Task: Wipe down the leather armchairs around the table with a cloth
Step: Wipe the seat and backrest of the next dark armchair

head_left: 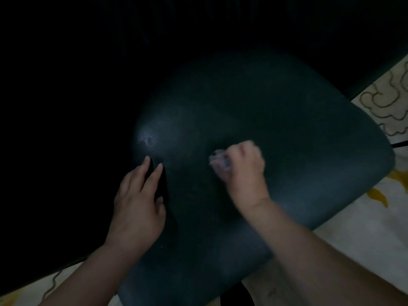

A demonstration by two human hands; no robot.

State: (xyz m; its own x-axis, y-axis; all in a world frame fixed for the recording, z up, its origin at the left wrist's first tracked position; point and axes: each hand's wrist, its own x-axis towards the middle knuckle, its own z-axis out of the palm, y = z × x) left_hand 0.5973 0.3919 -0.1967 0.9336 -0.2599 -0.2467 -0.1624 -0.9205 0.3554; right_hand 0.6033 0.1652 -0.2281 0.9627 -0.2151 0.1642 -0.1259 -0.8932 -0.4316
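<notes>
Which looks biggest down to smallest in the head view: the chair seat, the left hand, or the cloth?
1. Chair seat
2. Left hand
3. Cloth, mostly hidden inside the right hand, so its true size is unsure.

No text, label, brand, number or sign can be read anywhere — the view is dim and blurred. The floor covering (379, 102) at the right edge bears only curling line patterns and yellow shapes — no letters.

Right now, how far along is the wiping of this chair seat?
In hand: the right hand is shut on a pale crumpled cloth, rubbing the middle of the dark leather seat. The left hand rests flat near its left edge. Nothing shows which parts are finished; other chairs are out of view.
</notes>
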